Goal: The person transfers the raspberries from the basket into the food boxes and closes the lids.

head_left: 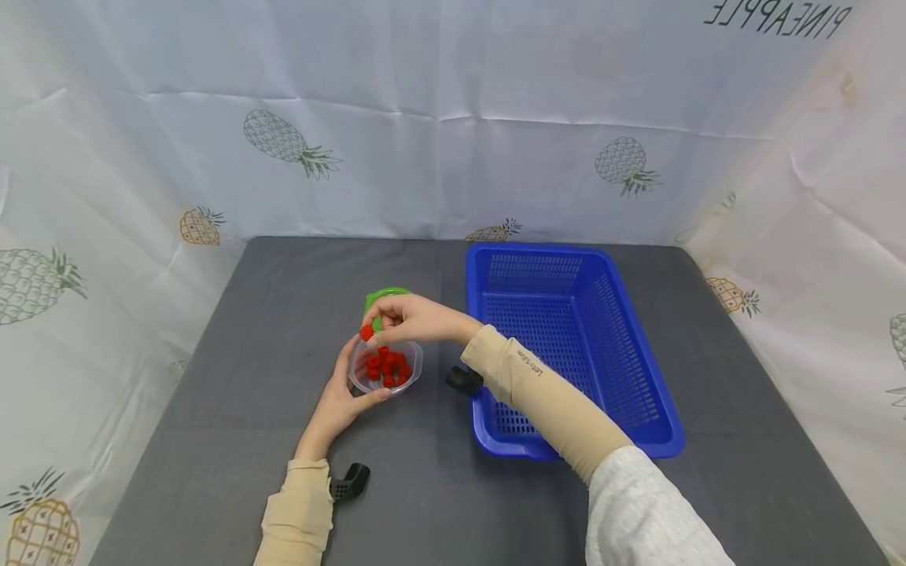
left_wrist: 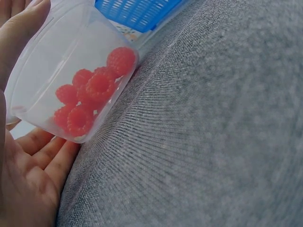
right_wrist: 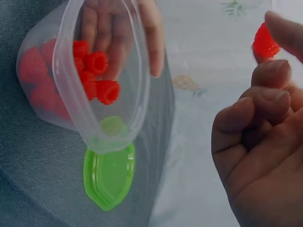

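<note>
My left hand (head_left: 338,402) holds a clear plastic container (left_wrist: 45,71) at its side, thumb near the rim and fingers round the far side. Inside, several red raspberries (left_wrist: 90,92) are heaped at the bottom. Above the container's opening, my right hand (head_left: 425,319) pinches a single raspberry (right_wrist: 266,42) between thumb and index finger, the other fingers folded in toward the palm. Behind the container lies a green lid (right_wrist: 111,175), partly covered by the right hand in the head view.
To the right stands a large blue slatted basket (head_left: 647,369), the right forearm crossing over its near left part. A grey cloth (head_left: 283,314) covers the table. White curtains printed with pineapples (head_left: 425,173) hang at the back and both sides.
</note>
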`<state>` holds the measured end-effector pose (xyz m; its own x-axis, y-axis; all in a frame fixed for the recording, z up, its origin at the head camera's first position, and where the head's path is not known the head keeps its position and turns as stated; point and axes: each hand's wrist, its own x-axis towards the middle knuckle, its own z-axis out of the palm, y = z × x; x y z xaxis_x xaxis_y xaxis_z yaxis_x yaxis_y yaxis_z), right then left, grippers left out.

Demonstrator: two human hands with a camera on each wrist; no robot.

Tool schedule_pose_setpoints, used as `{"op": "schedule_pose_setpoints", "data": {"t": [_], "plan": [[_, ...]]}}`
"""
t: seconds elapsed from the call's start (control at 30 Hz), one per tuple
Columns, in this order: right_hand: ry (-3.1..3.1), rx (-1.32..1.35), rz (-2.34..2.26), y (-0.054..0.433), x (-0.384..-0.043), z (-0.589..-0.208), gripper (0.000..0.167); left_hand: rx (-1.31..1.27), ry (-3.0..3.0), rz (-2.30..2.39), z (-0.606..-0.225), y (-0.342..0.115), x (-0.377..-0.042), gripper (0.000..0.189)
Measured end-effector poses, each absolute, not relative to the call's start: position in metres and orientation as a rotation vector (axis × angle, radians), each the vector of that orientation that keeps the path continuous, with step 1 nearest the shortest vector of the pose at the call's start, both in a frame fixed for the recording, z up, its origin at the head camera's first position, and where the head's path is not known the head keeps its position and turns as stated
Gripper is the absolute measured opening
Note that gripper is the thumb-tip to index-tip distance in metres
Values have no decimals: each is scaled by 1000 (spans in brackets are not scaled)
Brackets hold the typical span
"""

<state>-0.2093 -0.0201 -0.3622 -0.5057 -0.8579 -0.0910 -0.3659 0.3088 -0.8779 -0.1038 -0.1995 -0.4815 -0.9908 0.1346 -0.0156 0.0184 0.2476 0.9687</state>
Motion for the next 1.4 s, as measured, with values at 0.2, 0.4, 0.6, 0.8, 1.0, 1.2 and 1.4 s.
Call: {"op": "schedule_pose_setpoints", "data": {"t": [0.2,0.4,0.6,0.8,1.0,1.2,1.4], "plan": [[2104,-1013,-973,-31,-212,-376,22,144,2441,1825,-494,-202,-106,98],[2188,-991,-845,-36,-212,-385,19,120,2443,1809,-492,-200,-105,100],[2225,-962,-758,-38,-217,-393,23,108,2428,1820,-491,-200,-106,100],[2259,-961,-659,-38,-218,-393,25,106,2436,1804,-492,-201,-107,100],[2289,-991,-569,-39,-220,-395,23,104,2449,1802,-492,-201,-107,99],[2294,-985,-528,-39,-220,-397,22,87,2428,1793,-477,-198,-103,99],[2324,-1017,-489,-38,-221,-396,25,115,2436,1789,-460,-194,-98,97]]}}
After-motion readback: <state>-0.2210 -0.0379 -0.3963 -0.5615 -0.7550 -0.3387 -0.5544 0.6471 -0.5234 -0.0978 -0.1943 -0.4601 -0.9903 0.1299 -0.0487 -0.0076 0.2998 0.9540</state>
